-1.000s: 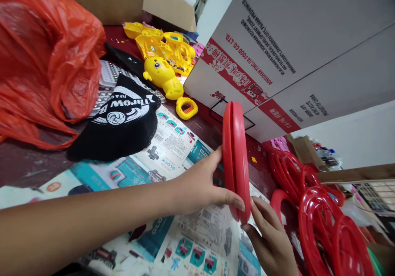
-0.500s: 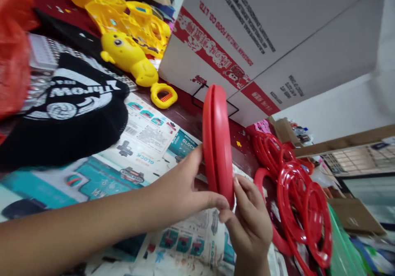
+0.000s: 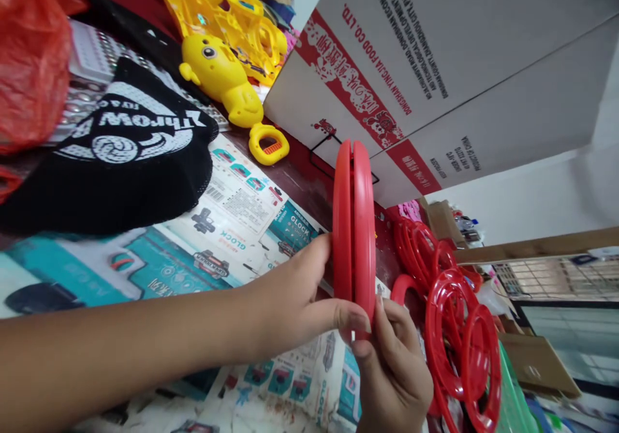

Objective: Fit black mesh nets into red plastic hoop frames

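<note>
Red rings (image 3: 363, 226) between the fingers (image 3: 336, 315)

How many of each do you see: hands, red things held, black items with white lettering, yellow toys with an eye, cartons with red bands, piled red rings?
Left hand, right hand: 2 hands
Held red piece, counted as one: 1
Black item with white lettering: 1
Yellow toy with an eye: 1
Carton with red bands: 1
Red rings: overlapping, not countable
Total, rings aside: 6

Held ring (image 3: 363, 226) partly hidden, carton (image 3: 435, 52) cropped
</note>
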### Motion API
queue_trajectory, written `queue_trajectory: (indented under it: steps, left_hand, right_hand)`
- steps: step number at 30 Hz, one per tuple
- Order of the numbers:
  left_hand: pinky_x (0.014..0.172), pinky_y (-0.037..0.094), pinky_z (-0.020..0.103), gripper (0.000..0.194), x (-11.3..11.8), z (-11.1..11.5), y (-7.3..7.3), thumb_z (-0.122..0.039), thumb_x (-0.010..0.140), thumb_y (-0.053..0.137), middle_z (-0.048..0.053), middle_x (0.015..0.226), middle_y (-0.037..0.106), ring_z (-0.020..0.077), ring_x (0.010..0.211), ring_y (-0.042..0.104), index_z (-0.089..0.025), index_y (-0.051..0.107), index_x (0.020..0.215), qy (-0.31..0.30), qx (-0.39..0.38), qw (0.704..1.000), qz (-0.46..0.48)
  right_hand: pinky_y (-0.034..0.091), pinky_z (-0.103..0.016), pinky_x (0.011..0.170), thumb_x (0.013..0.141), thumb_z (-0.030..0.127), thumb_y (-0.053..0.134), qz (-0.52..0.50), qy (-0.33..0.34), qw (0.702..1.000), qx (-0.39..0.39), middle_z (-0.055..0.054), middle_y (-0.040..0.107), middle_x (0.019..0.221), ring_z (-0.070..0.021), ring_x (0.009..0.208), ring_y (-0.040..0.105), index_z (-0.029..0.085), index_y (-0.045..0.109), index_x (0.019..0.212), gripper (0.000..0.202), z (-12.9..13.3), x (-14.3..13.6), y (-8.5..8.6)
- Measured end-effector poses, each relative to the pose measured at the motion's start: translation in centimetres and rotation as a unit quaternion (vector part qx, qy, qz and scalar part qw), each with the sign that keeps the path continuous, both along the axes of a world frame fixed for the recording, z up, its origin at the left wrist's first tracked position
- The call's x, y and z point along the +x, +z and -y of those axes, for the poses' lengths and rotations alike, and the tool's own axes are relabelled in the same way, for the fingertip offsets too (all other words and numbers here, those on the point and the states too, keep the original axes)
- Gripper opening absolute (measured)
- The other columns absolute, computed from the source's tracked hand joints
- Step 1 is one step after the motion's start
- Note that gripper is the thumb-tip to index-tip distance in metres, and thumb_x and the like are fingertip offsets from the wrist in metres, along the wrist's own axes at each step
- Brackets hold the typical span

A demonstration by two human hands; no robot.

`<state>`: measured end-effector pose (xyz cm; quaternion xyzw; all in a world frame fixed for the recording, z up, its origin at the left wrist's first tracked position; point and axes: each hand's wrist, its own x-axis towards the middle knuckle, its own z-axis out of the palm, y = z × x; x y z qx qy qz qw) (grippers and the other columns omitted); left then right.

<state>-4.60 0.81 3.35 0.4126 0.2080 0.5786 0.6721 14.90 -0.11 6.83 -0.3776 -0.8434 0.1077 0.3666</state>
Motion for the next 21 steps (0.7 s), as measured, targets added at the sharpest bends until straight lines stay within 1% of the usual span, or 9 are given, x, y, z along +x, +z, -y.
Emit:
queue_trajectory:
  steps: [3,6,9,11,14,17,19,21]
  left_hand:
    - [0.084,0.055,0.046,0.055,0.0,-0.2,-0.3,-0.043,0.076,0.075,0.009,0.11,0.063,0.029,0.098,0.065,-0.022,0.048,0.118,0.012,0.009,0.999,-0.029]
    - [0.084,0.054,0.048,0.058,0.0,-0.3,-0.5,-0.043,0.074,0.077,0.01,0.112,0.062,0.0302,0.098,0.065,-0.023,0.047,0.118,0.012,0.02,0.999,-0.036]
    - [0.081,0.055,0.049,0.057,0.1,-0.3,-0.5,-0.042,0.073,0.077,0.009,0.11,0.062,0.0305,0.095,0.066,-0.022,0.046,0.117,0.009,0.017,1.0,-0.025]
    - [0.081,0.055,0.049,0.057,0.2,-0.3,-0.6,-0.042,0.074,0.076,0.009,0.108,0.062,0.0304,0.095,0.066,-0.022,0.046,0.117,0.002,0.009,1.0,-0.017]
    - [0.081,0.056,0.048,0.063,0.3,-0.1,-0.9,-0.043,0.073,0.078,0.008,0.105,0.062,0.029,0.093,0.066,-0.022,0.043,0.12,-0.008,0.003,1.0,-0.017]
    - [0.082,0.055,0.047,0.071,0.2,0.1,-1.1,-0.044,0.073,0.079,0.008,0.101,0.064,0.028,0.092,0.065,-0.022,0.039,0.127,-0.011,0.008,0.999,-0.034]
    - [0.087,0.054,0.048,0.069,0.2,0.4,-0.9,-0.046,0.076,0.076,0.008,0.101,0.064,0.0276,0.094,0.065,-0.022,0.039,0.129,-0.012,0.016,0.999,-0.048]
    - [0.089,0.053,0.047,0.066,0.4,0.7,-0.5,-0.048,0.081,0.071,0.01,0.105,0.065,0.0271,0.096,0.065,-0.022,0.038,0.131,-0.017,-0.005,0.999,-0.041]
  right_hand:
    - [0.056,-0.04,0.088,0.088,0.021,0.067,0.004,0.004,1.0,0.004,-0.007,0.062,0.114,-0.0215,0.103,0.062,0.034,0.061,0.13,0.045,0.0,0.0,-0.1]
    - [0.055,-0.042,0.09,0.088,0.02,0.067,0.013,0.007,1.0,0.01,-0.007,0.062,0.115,-0.0222,0.105,0.062,0.035,0.059,0.132,0.047,0.0,0.0,-0.1]
    - [0.056,-0.04,0.085,0.089,0.021,0.066,0.044,0.012,0.999,0.024,-0.007,0.062,0.113,-0.0226,0.102,0.062,0.034,0.058,0.134,0.048,0.0,-0.1,0.1]
    - [0.057,-0.037,0.081,0.09,0.02,0.064,0.068,0.021,0.997,0.032,-0.008,0.062,0.111,-0.0215,0.099,0.062,0.033,0.056,0.136,0.049,-0.1,-0.1,0.4]
    - [0.057,-0.034,0.077,0.091,0.019,0.063,0.092,0.05,0.994,0.038,-0.009,0.06,0.113,-0.0198,0.097,0.061,0.032,0.051,0.141,0.053,-0.3,0.0,0.8]
    - [0.057,-0.033,0.076,0.092,0.022,0.063,0.108,0.07,0.991,0.039,-0.009,0.06,0.112,-0.0192,0.094,0.061,0.031,0.047,0.144,0.055,-0.6,0.1,1.1]
    - [0.057,-0.033,0.075,0.091,0.025,0.064,0.121,0.079,0.988,0.05,-0.01,0.06,0.112,-0.0194,0.093,0.061,0.031,0.045,0.145,0.057,-0.7,0.1,1.1]
    - [0.058,-0.034,0.075,0.09,0.026,0.066,0.138,0.083,0.985,0.068,-0.011,0.059,0.112,-0.0207,0.095,0.061,0.029,0.045,0.146,0.06,-0.8,-0.1,0.9]
